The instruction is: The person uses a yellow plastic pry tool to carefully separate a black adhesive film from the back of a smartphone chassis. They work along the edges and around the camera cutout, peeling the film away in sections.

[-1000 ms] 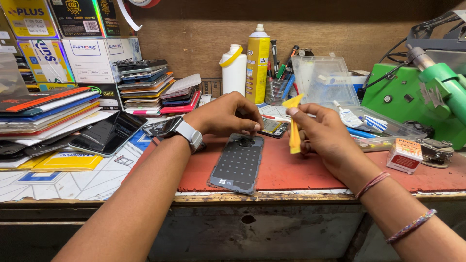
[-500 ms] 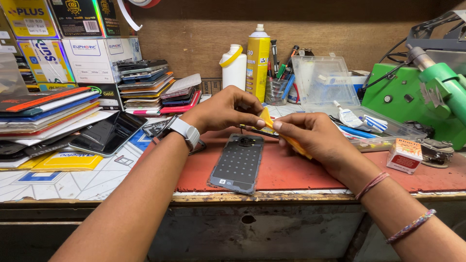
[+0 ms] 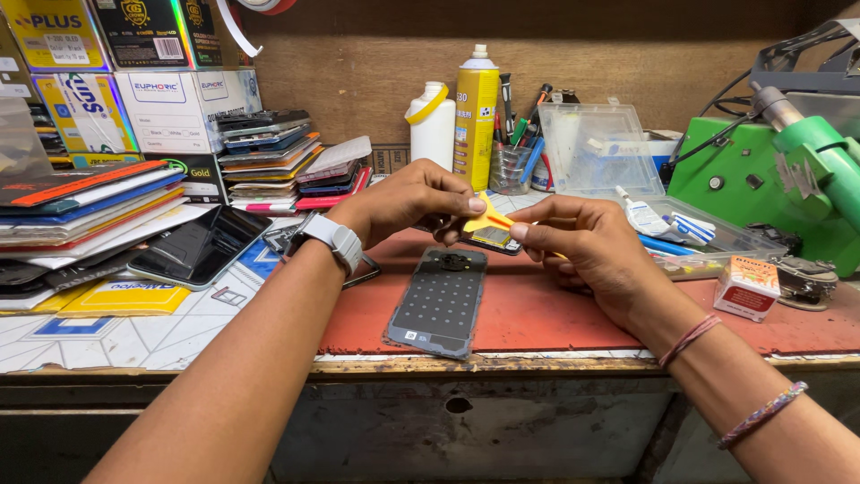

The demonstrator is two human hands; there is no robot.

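The worn red rubber work mat (image 3: 573, 314) covers the middle of the wooden bench, and everything here is placed from it. Beyond the mat's right end stands a green metal machine (image 3: 761, 179); off its left end lies a stack of flat colourful boxes (image 3: 81, 202); behind it rise a yellow spray can (image 3: 476, 116) and a white plastic bottle (image 3: 433, 125). On the mat's left half lies a dark grey phone back panel (image 3: 441, 303), flat, nothing touching it. Above the mat's far edge the left hand (image 3: 408, 202) and right hand (image 3: 587, 242) meet, each closed in a fingertip pinch on a small yellow plastic tab (image 3: 488, 218) with an orange streak. It looks thin, light and bendy, likely slippery, so a pinch at its edges suits it; how far it extends under the fingers I cannot tell.
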